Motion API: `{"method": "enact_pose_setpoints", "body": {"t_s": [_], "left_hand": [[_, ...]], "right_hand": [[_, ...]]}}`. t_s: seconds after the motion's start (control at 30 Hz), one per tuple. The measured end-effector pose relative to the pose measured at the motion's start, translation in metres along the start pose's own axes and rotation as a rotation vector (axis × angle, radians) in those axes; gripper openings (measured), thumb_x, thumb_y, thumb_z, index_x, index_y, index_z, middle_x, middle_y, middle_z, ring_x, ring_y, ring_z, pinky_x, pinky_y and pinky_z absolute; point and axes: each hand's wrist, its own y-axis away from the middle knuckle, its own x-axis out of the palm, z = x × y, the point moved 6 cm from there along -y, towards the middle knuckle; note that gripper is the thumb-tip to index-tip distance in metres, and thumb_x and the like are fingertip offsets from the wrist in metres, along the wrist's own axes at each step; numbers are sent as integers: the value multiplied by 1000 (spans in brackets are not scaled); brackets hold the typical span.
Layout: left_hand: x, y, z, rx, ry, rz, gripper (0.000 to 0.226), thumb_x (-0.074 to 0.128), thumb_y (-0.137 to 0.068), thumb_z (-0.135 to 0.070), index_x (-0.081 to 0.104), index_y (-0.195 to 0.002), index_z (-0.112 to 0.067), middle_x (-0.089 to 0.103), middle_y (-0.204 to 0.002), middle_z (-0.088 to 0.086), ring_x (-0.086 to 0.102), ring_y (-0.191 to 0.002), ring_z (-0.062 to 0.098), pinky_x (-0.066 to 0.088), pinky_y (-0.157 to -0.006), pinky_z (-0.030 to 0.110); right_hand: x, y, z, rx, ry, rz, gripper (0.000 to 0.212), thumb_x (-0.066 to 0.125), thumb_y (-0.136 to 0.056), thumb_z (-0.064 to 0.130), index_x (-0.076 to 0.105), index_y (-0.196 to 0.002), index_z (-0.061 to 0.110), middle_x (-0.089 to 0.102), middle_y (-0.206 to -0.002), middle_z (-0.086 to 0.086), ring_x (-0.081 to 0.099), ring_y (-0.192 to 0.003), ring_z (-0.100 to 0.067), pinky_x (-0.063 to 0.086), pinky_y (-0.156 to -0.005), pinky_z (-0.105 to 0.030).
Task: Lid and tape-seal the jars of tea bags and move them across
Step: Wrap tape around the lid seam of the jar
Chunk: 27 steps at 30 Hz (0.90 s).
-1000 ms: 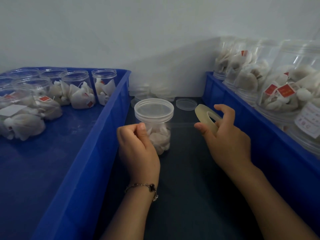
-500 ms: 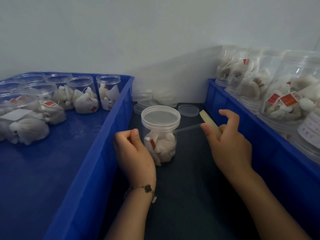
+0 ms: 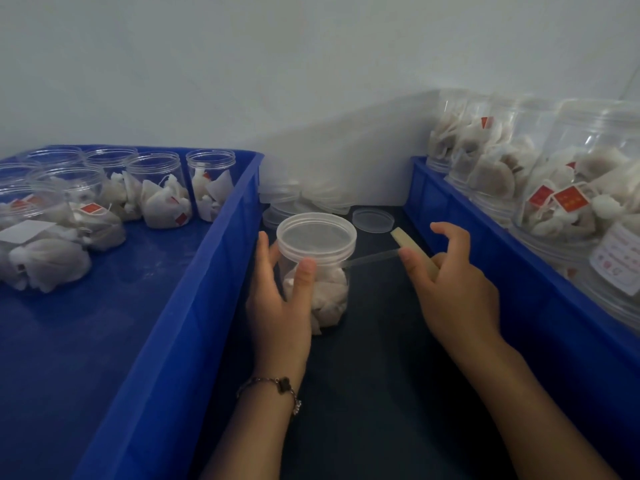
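Note:
A clear jar of tea bags point(image 3: 329, 292) with a translucent lid point(image 3: 316, 237) stands on the dark table between two blue bins. My left hand point(image 3: 280, 306) grips its side, thumb just under the lid rim. My right hand point(image 3: 453, 292) holds a roll of clear tape point(image 3: 414, 251) edge-on. A strip of tape point(image 3: 375, 258) stretches from the roll to the jar below the lid.
The left blue bin point(image 3: 194, 289) holds several open jars of tea bags point(image 3: 162, 192). The right blue bin point(image 3: 485, 244) holds several lidded jars point(image 3: 568, 188). Loose lids point(image 3: 373, 220) and a stack of lids point(image 3: 298, 199) lie behind the jar by the wall.
My left hand has opened from a pinch at the jar's side and now wraps the jar. The jar has turned. The tape roll stays to the right, its strip still taut.

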Motion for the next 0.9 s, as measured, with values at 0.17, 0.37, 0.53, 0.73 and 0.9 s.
{"method": "enact_pose_setpoints", "body": {"t_s": [0.17,0.37,0.53,0.73,0.9], "left_hand": [[-6,-2,-3,-2,-70,-26,94,50,-57,-81,26,-140,-45,37,-130,-19,42,-114,-10,32,-87,7],[4,-7,-14,8,34,180,81,67,-65,-58,13,-124,-72,26,-151,-22,29,-138,2,28,-115,40],[0,-9,-20,98,-141,162,89,71,-54,-64,16,-124,-75,33,-121,-31,42,-114,-10,39,-98,22],[-9,-8,-24,118,-123,15,73,71,-51,-70,41,-116,-58,45,-122,-28,49,-115,-3,49,-95,32],[-23,-6,-35,140,-155,-181,78,73,-49,-65,42,-116,-40,45,-117,-16,49,-107,4,46,-85,22]], "right_hand": [[-4,-1,-5,33,-6,-10,74,14,-70,76,23,-131,33,50,-74,9,53,-58,-11,41,-52,-30],[-8,0,-10,70,-20,-2,71,21,-76,73,26,-132,29,52,-71,6,54,-58,-14,44,-53,-32],[-11,1,-19,109,-54,-13,55,35,-89,65,27,-131,30,55,-75,4,56,-60,-14,40,-51,-30],[-20,11,-13,74,-75,-26,58,37,-86,67,29,-130,30,54,-69,6,55,-58,-14,42,-53,-31],[-41,15,-3,9,-121,-206,72,27,-75,75,33,-129,27,48,-63,10,48,-50,-8,29,-46,-25]]}}
